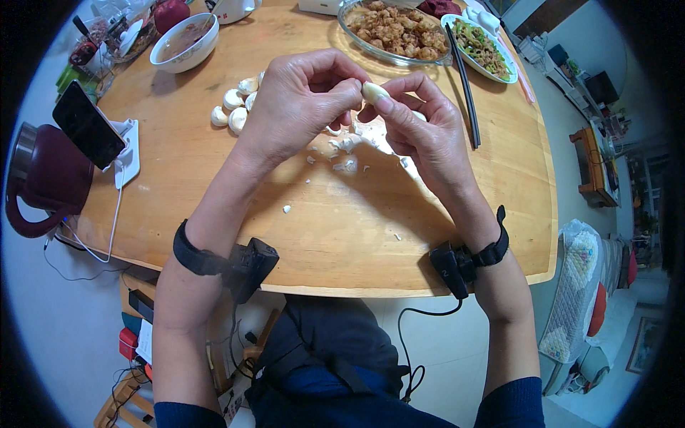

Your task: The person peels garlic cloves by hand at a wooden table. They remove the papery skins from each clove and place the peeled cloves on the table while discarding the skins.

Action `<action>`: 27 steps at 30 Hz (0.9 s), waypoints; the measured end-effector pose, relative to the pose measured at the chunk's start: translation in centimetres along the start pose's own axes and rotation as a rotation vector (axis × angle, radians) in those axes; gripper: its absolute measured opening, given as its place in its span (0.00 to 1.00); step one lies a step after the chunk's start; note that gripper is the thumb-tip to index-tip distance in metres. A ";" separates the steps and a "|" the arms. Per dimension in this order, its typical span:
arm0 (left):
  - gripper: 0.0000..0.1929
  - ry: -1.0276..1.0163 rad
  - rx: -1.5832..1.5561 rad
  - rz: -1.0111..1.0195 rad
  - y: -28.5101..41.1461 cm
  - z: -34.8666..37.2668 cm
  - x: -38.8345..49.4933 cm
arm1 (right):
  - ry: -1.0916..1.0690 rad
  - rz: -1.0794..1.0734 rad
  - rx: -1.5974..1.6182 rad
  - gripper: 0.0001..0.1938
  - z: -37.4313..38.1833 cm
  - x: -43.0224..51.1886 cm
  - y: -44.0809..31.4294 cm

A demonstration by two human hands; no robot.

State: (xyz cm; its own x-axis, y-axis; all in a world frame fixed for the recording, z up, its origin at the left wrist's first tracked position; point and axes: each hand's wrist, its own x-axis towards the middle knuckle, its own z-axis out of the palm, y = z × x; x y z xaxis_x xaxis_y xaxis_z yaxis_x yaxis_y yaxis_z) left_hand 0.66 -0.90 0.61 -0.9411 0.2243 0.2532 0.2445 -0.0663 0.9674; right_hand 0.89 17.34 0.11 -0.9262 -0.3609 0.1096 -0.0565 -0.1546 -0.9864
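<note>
Between the thumb and fingers of my right hand (pixel 425 120) is a pale, smooth garlic clove (pixel 377 93). The thumb and fingertips of my left hand (pixel 310 101) are pinched together at the clove's left end. A second whitish piece (pixel 419 115) shows among my right fingers, partly hidden. Scraps of white garlic skin (pixel 348 144) lie scattered on the wooden table (pixel 342 235) below both hands. Beside my left hand sits a group of round white pieces (pixel 234 99), partly covered by the hand. Whether these are garlic bulbs or mushrooms I cannot tell.
Across the back stand a soup bowl (pixel 187 56), a glass dish of browned food (pixel 353 40) and a plate of stir-fried greens (pixel 479 45). Black chopsticks (pixel 466 96) lean from the right. A phone (pixel 88 125) on a stand and a maroon kettle (pixel 56 166) occupy the left.
</note>
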 end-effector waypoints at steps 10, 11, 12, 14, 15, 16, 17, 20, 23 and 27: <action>0.06 0.003 0.065 0.019 0.2 0.1 -0.1 | -0.002 -0.002 -0.050 0.11 -0.1 0.0 0.2; 0.06 -0.004 0.056 0.027 0.1 0.1 0.0 | -0.003 0.000 -0.055 0.11 -0.1 0.0 0.2; 0.06 0.001 0.053 0.023 0.1 0.1 0.0 | -0.005 0.000 -0.058 0.11 -0.2 0.0 0.2; 0.05 0.010 0.048 0.015 -0.1 0.1 0.0 | -0.009 0.000 -0.063 0.11 -0.2 0.0 0.2; 0.05 0.011 0.040 0.015 -0.1 0.1 0.0 | -0.004 0.003 -0.066 0.11 -0.2 0.0 0.2; 0.05 0.012 0.032 0.015 -0.2 0.0 -0.1 | 0.000 0.007 -0.069 0.11 -0.2 0.0 0.2; 0.05 0.013 0.024 0.015 -0.2 0.0 -0.1 | 0.004 0.010 -0.073 0.11 -0.2 0.0 0.2; 0.05 -0.003 0.020 0.023 -0.2 -0.1 0.0 | -0.001 0.021 -0.054 0.12 -0.3 0.0 0.2; 0.05 -0.008 0.011 0.008 -0.2 -0.2 0.0 | 0.011 0.021 -0.048 0.13 -0.3 0.1 0.4; 0.05 -0.009 0.012 0.004 -0.1 -0.2 0.1 | 0.015 0.010 -0.082 0.13 -0.2 0.2 0.4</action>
State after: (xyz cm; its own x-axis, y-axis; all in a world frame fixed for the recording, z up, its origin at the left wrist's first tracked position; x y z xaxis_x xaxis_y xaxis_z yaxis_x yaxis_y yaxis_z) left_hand 0.49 -1.06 0.49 -0.9380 0.2328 0.2567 0.2507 -0.0556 0.9665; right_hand 0.62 17.44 -0.29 -0.9323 -0.3479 0.0984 -0.0770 -0.0749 -0.9942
